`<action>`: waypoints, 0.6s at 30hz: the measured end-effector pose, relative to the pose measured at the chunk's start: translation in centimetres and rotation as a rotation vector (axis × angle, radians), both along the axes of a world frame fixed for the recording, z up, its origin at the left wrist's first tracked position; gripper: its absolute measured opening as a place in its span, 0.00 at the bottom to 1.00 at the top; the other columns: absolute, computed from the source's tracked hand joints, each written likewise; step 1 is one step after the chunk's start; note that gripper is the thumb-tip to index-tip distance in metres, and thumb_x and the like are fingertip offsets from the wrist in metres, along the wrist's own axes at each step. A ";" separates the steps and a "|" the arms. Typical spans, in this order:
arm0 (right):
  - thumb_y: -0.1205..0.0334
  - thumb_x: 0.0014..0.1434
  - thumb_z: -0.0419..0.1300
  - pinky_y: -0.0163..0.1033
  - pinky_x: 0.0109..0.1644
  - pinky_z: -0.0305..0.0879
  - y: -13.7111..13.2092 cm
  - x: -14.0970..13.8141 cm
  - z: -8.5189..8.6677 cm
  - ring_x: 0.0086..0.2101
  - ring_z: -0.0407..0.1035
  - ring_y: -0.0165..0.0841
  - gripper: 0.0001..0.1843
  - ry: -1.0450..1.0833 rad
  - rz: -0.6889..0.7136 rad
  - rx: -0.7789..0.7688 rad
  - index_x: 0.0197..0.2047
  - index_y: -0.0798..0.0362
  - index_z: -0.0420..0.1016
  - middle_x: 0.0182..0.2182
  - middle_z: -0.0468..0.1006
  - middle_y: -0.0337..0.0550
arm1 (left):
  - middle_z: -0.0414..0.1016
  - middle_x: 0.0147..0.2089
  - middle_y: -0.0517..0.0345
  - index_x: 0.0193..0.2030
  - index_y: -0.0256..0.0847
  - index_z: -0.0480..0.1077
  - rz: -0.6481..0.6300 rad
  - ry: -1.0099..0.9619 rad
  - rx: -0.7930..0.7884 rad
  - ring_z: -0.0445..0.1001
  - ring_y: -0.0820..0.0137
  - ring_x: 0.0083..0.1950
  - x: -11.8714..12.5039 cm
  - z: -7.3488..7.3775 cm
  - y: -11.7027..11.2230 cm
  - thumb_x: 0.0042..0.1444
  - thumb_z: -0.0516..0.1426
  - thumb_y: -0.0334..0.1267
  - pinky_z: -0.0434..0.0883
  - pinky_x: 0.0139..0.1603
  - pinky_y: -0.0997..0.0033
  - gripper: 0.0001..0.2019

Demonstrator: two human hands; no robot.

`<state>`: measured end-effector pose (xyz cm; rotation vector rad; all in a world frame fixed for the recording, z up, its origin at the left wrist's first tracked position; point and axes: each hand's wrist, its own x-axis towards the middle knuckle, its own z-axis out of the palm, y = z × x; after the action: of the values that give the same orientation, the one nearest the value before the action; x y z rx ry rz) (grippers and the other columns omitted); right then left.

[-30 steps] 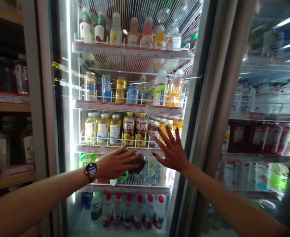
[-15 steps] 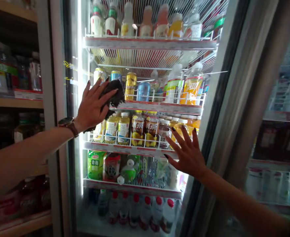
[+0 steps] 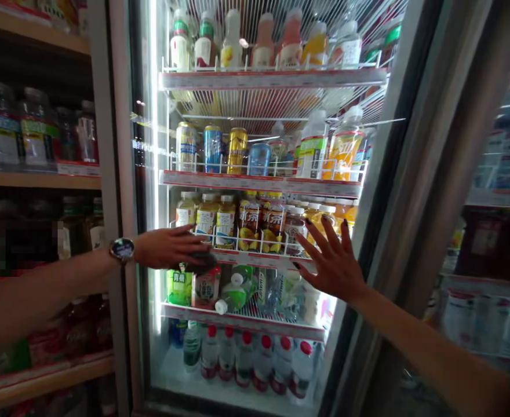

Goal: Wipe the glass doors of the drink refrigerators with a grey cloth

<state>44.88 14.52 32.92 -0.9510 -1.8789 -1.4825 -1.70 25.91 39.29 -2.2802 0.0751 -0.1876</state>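
Note:
My left hand (image 3: 166, 248), wearing a watch (image 3: 122, 249) on its wrist, is closed on a dark cloth (image 3: 203, 262). The cloth lies at the glass door (image 3: 141, 191) of a lit drinks fridge, in front of the lower shelves on the left; it is partly blurred and covered by the fingers. On the right side of the glass, my right hand (image 3: 335, 266) has its fingers spread and holds nothing. Tea bottles (image 3: 250, 223) stand behind the glass between the two hands.
Shelves inside the fridge carry cans (image 3: 237, 150), juice bottles (image 3: 263, 43) and red-capped bottles (image 3: 244, 359). A metal door frame (image 3: 424, 191) runs down the right. Left of the fridge is a wooden shelf (image 3: 37, 179) with bottled drinks.
My left hand has moved down with the cloth, from the can shelf to below the tea bottles. My right hand stays spread in nearly the same place. The view has shifted slightly.

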 end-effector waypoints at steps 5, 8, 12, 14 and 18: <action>0.48 0.68 0.61 0.72 0.79 0.36 0.1 0.1 -0.1 0.77 0.36 0.55 0.48 0.009 -0.008 0.009 0.81 0.46 0.41 0.80 0.37 0.42 | 0.50 0.82 0.57 0.75 0.52 0.59 0.051 -0.687 0.129 0.48 0.57 0.82 2.9 7.8 0.1 0.67 0.51 0.36 0.49 0.82 0.39 0.30; 0.47 0.68 0.59 0.71 0.79 0.36 0.1 0.3 -0.3 0.77 0.37 0.56 0.46 0.004 -0.020 0.007 0.81 0.47 0.42 0.80 0.38 0.42 | 0.48 0.82 0.55 0.76 0.49 0.57 0.092 -1.005 0.126 0.44 0.56 0.83 5.1 4.7 -0.4 0.69 0.49 0.38 0.49 0.81 0.36 0.29; 0.48 0.68 0.60 0.74 0.78 0.38 0.2 0.5 -0.3 0.77 0.38 0.58 0.47 0.006 -0.014 0.003 0.81 0.46 0.41 0.80 0.39 0.43 | 0.52 0.81 0.54 0.76 0.50 0.58 0.084 -0.782 0.093 0.45 0.55 0.83 5.1 -4.0 -1.0 0.68 0.52 0.37 0.47 0.81 0.36 0.30; 0.48 0.67 0.61 0.75 0.77 0.39 0.1 0.4 -0.3 0.77 0.38 0.59 0.48 0.014 -0.001 -0.003 0.81 0.45 0.39 0.80 0.39 0.43 | 0.56 0.79 0.55 0.73 0.50 0.62 0.040 -0.511 0.080 0.48 0.59 0.83 3.4 -7.9 -1.1 0.67 0.53 0.37 0.44 0.83 0.41 0.28; 0.49 0.67 0.62 0.77 0.77 0.37 0.1 0.3 -0.3 0.77 0.37 0.59 0.50 0.029 0.023 -0.050 0.81 0.43 0.37 0.80 0.40 0.44 | 0.61 0.77 0.60 0.69 0.50 0.68 -0.068 0.034 0.040 0.54 0.69 0.80 -0.3 -9.3 -1.0 0.64 0.54 0.33 0.43 0.84 0.57 0.26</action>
<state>45.15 14.65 32.62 -0.9656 -1.9081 -1.4074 -1.98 24.95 29.99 -2.2427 0.1732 -0.1813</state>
